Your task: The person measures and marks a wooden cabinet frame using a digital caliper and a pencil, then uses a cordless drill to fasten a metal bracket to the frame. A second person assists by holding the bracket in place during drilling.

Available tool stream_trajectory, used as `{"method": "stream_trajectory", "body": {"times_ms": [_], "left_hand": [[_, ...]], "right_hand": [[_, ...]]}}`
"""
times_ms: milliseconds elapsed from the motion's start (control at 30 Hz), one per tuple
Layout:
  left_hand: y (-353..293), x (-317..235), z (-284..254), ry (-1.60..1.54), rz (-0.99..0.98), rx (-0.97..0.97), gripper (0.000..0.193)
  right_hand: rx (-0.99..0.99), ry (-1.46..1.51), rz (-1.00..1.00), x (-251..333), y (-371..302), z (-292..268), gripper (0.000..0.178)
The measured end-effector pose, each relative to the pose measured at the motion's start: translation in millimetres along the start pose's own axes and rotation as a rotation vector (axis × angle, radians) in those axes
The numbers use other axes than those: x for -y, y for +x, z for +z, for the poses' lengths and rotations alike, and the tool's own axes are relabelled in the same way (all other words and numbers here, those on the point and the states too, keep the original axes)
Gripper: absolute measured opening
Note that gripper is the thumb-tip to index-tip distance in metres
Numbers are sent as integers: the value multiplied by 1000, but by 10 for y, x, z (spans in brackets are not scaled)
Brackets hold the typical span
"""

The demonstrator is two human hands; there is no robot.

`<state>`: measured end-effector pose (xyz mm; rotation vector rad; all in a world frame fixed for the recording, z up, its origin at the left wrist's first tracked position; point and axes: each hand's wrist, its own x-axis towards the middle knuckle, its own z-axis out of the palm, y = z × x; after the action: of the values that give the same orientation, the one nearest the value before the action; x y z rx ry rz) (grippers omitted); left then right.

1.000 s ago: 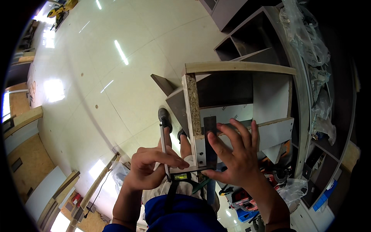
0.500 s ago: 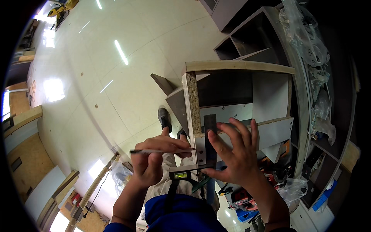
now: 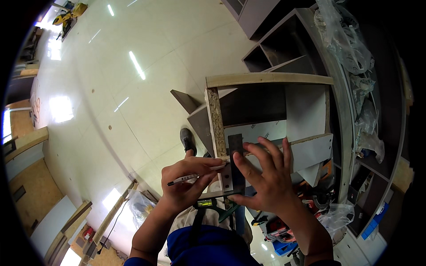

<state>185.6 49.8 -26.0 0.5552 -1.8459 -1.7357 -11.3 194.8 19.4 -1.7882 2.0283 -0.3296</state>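
Observation:
A slim white pen [image 3: 183,179] with dark markings is pinched in my left hand [image 3: 175,193]. The pen's tip meets the end of a white-faced board [image 3: 310,154], beside two small dark holes. Across that board lies the dark blade of a try square [image 3: 235,144]; a small yellow-green level vial [image 3: 205,203] shows on its handle side. My right hand [image 3: 273,181] holds the square against the board, thumb at the handle and index finger on the blade, its fingers spread. The board belongs to an open frame with a raw chipboard edge [image 3: 214,119].
Grey cabinet carcasses [image 3: 293,40] stand beyond the frame, with clear plastic wrap [image 3: 355,53] at the right. Red and black power tools [image 3: 277,226] lie below the board. Wooden panels [image 3: 40,186] line the left, and a yellow tool [image 3: 64,18] sits far off on the tiled floor.
My left hand has turned the pen and moved its tip up along the board's end, closer to the square's blade. The square and my right hand appear slightly further left in view.

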Motion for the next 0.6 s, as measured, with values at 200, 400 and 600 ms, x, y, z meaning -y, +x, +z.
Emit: {"method": "stream_trajectory", "body": {"times_ms": [200,400,600], "left_hand": [[4,-44,23,96,17,-32,18],[21,-44,28,119,42,11,20],[14,-33,46,94,16,-44,21]], "right_hand": [[-2,3,-2,6,9,3,100],[8,15,1,-6,4,-16,95],[20,50,3,3,14,-38,104]]}}
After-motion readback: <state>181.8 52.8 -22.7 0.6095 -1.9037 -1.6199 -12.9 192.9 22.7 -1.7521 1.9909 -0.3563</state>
